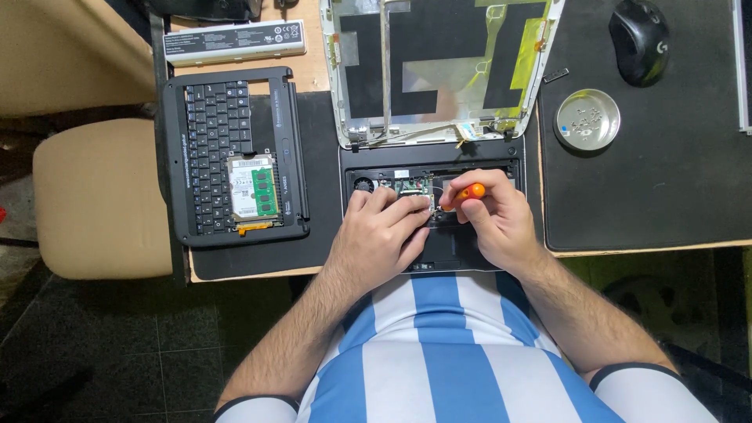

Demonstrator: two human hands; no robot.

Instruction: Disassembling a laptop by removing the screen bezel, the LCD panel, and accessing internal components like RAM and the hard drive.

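Note:
An opened laptop base (501, 168) lies in front of me with its inner board (411, 186) exposed. Its stripped lid (439, 66) lies flat behind it, showing black and yellow foil. My right hand (497, 223) grips a small screwdriver with an orange handle (472, 190), its tip pointing left into the base. My left hand (384, 235) rests on the base, fingers touching the parts beside the tip.
A removed keyboard frame (211, 157) lies at left with a hard drive (244, 200) and a green memory stick (265, 192) on it. Behind it is a white battery (235, 41). A round metal dish with screws (587, 119) and a black mouse (640, 39) sit at right.

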